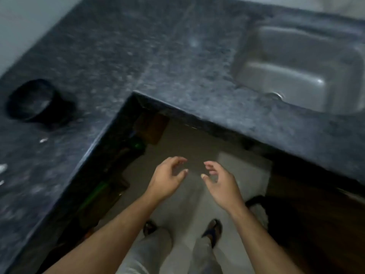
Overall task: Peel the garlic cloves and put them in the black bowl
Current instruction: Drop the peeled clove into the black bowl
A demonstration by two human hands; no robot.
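A round black plastic bowl [40, 100] stands near the left edge of the speckled dark granite counter [158, 56], white garlic scraps [43, 140] just beside it. Papery and light, these likely want fingertip pinching. Left hand [167, 179] and right hand [221, 183] hang loose, empty, off the counter.

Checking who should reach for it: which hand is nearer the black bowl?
Left. The left hand hangs over the floor, right of and below the black bowl on the counter; the right hand is farther right still.
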